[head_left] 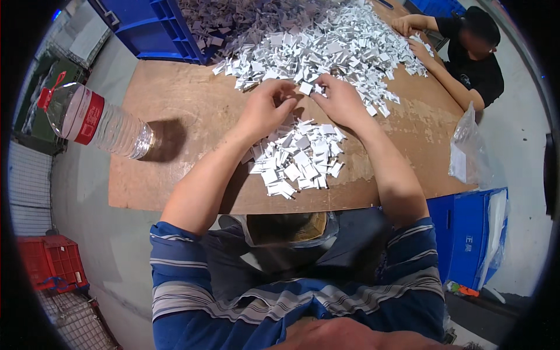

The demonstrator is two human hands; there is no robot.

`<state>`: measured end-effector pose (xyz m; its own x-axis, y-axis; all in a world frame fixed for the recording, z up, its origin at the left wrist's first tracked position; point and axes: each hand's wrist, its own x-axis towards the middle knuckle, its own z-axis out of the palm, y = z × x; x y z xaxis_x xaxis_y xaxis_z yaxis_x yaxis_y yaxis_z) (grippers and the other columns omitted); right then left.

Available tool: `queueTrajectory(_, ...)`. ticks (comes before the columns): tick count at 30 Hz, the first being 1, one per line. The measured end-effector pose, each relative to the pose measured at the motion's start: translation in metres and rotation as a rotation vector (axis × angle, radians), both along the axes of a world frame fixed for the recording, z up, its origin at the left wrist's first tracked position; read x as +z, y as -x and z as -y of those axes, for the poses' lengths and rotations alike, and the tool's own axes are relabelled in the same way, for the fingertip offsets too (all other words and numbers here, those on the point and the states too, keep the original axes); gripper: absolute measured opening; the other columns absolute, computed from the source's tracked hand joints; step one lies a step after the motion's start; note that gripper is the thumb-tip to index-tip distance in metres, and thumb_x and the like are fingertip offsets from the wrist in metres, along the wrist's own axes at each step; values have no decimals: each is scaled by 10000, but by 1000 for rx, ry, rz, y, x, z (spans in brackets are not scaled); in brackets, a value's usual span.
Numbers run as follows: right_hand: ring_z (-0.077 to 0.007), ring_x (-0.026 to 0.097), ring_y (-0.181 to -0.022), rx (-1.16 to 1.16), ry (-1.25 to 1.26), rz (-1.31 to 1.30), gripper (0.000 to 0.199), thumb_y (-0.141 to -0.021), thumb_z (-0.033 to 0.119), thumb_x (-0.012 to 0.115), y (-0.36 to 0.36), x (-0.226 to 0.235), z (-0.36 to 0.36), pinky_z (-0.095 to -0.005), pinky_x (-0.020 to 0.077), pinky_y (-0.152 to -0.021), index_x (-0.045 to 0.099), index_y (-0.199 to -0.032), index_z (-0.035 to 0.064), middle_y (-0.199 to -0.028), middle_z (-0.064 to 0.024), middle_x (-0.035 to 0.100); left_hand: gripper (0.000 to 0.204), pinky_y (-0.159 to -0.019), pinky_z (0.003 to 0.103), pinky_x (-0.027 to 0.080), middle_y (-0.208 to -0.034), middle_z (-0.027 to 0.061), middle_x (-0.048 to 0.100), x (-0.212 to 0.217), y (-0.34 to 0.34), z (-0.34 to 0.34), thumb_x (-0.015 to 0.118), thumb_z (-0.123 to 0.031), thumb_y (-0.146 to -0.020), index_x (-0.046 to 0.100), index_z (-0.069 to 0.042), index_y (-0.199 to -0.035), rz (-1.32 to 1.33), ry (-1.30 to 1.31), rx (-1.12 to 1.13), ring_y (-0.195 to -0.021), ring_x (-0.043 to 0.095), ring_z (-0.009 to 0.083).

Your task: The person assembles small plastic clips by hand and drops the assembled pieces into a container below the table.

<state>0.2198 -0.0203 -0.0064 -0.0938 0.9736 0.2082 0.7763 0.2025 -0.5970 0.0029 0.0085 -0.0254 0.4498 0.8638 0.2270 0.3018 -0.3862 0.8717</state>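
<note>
A large heap of small white flat pieces (326, 49) covers the far part of the wooden table. At its near edge my right hand (341, 104) pinches a small white piece between thumb and fingers. Another square white piece (305, 88) shows just left of those fingertips. My left hand (267, 109) is beside it, fingers bent, with a gap between thumb and forefinger and nothing visible in them. Between my forearms lies a smaller pile of similar white pieces (300, 157), close to the table's near edge.
A large water bottle (90, 119) stands at the left of the wooden table (192, 105). A blue crate (157, 29) lies tipped at the far left. Across the heap, a co-worker (478, 58) handles pieces. Below are an open lined container (286, 227) and a blue bin (466, 233).
</note>
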Motion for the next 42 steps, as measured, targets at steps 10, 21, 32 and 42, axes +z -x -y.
queueTrajectory(10, -119, 552, -617, 104, 308, -649, 325, -987, 216, 618, 25, 8, 10, -265, 444, -526, 657, -1206, -21, -799, -80, 674, 529, -753, 289, 550, -1035, 97, 725, 10, 8, 5, 745, -33, -859, 586, -3, -1363, -42, -11, -91, -829, 663, 156)
queueTrajectory(21, -76, 510, -495, 173, 592, -1006, 127, -942, 82, 611, 11, 13, 8, -213, 345, -402, 612, -1068, 64, -693, -36, 626, 448, -777, 261, 531, -1042, 135, 712, 15, 3, 3, 693, -69, -896, 605, 44, -1320, 25, 331, -90, -877, 657, 193)
queueTrajectory(32, -90, 526, -492, 140, 339, -832, 131, -878, 60, 679, 27, -7, 5, -210, 379, -416, 598, -980, 47, -680, -36, 632, 461, -767, 266, 532, -1039, 115, 721, 13, 0, 7, 704, -98, -884, 616, 33, -1318, 201, 188, -269, -866, 651, 174)
queueTrajectory(42, -108, 567, -585, 101, 288, -845, 115, -880, -8, 610, 29, 12, 18, -236, 454, -538, 637, -991, 10, -696, -42, 632, 373, -755, 240, 536, -1003, 107, 735, 27, -2, 14, 653, -1, -874, 648, 46, -1244, -113, 93, -103, -847, 662, 160)
